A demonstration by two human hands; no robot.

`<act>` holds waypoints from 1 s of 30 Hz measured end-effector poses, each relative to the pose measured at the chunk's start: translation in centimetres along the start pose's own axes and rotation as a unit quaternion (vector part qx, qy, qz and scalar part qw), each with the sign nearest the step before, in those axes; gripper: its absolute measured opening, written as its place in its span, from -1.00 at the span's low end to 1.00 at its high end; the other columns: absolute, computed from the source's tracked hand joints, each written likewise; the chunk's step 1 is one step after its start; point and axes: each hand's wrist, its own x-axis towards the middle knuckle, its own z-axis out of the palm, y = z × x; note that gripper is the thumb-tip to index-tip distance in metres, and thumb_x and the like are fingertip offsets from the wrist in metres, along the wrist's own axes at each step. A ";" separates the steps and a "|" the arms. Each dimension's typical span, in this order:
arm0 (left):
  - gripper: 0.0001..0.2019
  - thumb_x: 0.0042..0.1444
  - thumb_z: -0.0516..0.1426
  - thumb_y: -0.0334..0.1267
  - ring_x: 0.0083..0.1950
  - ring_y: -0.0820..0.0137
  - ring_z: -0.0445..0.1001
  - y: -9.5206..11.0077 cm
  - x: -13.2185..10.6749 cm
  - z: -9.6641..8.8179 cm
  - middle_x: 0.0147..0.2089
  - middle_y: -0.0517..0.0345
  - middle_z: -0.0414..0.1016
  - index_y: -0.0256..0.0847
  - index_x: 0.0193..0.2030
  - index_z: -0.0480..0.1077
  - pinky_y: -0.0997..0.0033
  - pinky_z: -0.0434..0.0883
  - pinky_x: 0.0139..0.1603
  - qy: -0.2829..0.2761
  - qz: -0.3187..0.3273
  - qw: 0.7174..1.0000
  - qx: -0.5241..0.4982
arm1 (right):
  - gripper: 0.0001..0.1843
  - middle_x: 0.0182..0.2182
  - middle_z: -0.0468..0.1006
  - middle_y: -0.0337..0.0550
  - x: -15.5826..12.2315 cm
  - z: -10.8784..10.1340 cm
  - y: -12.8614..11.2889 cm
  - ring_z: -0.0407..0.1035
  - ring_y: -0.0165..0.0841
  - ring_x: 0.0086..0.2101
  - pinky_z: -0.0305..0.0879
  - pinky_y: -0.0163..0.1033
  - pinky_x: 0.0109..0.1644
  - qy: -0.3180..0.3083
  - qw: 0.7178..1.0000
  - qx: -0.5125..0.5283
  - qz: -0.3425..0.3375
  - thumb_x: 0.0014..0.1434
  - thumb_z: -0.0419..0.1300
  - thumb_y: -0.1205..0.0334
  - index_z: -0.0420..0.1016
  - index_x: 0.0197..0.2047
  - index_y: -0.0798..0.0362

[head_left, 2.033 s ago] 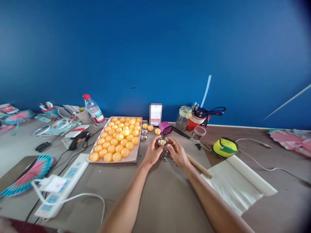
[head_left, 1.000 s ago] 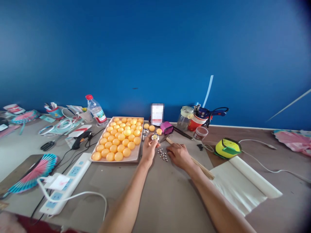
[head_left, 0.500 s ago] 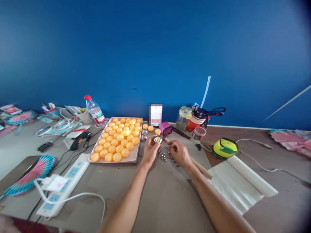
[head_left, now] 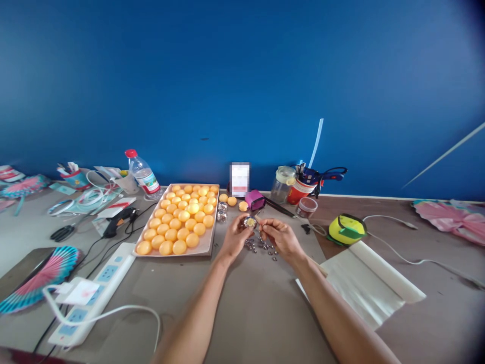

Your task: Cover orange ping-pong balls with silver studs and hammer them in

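Note:
My left hand (head_left: 235, 236) is closed around an orange ball (head_left: 250, 222) whose surface is partly covered with shiny silver pieces; some bare orange faces me. Close by on the right, my right hand (head_left: 278, 233) has its fingers pinched together at the ball's edge. Whatever sits between those fingertips is too small to make out. Below the hands, loose shiny silver pieces (head_left: 265, 246) lie scattered on the table. Two silver-covered balls (head_left: 222, 211) stand beyond my left hand, and several plain orange balls (head_left: 232, 201) are near them.
A shallow tray (head_left: 212, 237) of orange balls stands on the left, with a water bottle (head_left: 146, 174) behind it. A power strip (head_left: 102, 283) lies nearer. To the right are a jar (head_left: 283, 186), a red cup (head_left: 299, 192), a yellow tape measure-like object (head_left: 345, 230) and white sheeting (head_left: 364, 283).
My right hand has moved from the loose silver pieces up to the ball. My left hand has turned the ball slightly and shifted a little right. The view has swung slightly right.

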 end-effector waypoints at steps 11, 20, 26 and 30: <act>-0.54 -0.05 0.19 -0.22 -0.16 0.38 0.38 -0.2 0.0 -0.2 -0.11 0.07 0.41 -0.20 0.04 0.29 0.41 0.33 -0.14 -0.045 -0.001 0.998 0.054 | -0.84 -0.64 0.26 -0.36 0.4 -0.2 1.0 0.07 -0.52 -0.59 0.00 -0.36 -0.50 0.024 0.987 -0.148 -0.052 -0.06 0.18 0.16 0.40 -0.44 0.09; -0.51 0.00 0.15 -0.19 -0.13 0.34 0.37 -0.1 -0.1 -0.4 -0.08 0.06 0.42 -0.22 0.10 0.26 0.38 0.32 -0.11 -0.052 0.027 0.986 0.159 | -0.85 -0.68 0.24 -0.37 0.3 -0.3 0.8 0.09 -0.51 -0.61 0.01 -0.37 -0.50 0.019 0.977 -0.209 -0.032 -0.02 0.12 0.17 0.37 -0.46 0.08; -0.54 0.03 0.11 -0.25 -0.10 0.31 0.37 -0.5 -0.3 -0.2 -0.07 0.03 0.42 -0.20 0.11 0.26 0.35 0.33 -0.08 -0.050 0.055 0.974 0.212 | -0.85 -0.67 0.30 -0.36 0.6 -0.4 1.6 0.16 -0.48 -0.60 0.07 -0.37 -0.50 0.041 0.980 -0.190 -0.031 -0.06 0.14 0.17 0.32 -0.42 0.07; -0.57 0.01 0.12 -0.27 -0.11 0.32 0.38 -0.1 -0.6 0.2 -0.10 0.05 0.43 -0.18 0.07 0.30 0.36 0.33 -0.09 -0.042 0.052 0.976 0.208 | -0.83 -0.67 0.32 -0.37 0.7 -0.4 1.9 0.18 -0.47 -0.60 0.08 -0.37 -0.50 0.061 0.977 -0.203 -0.026 -0.08 0.16 0.17 0.26 -0.45 0.06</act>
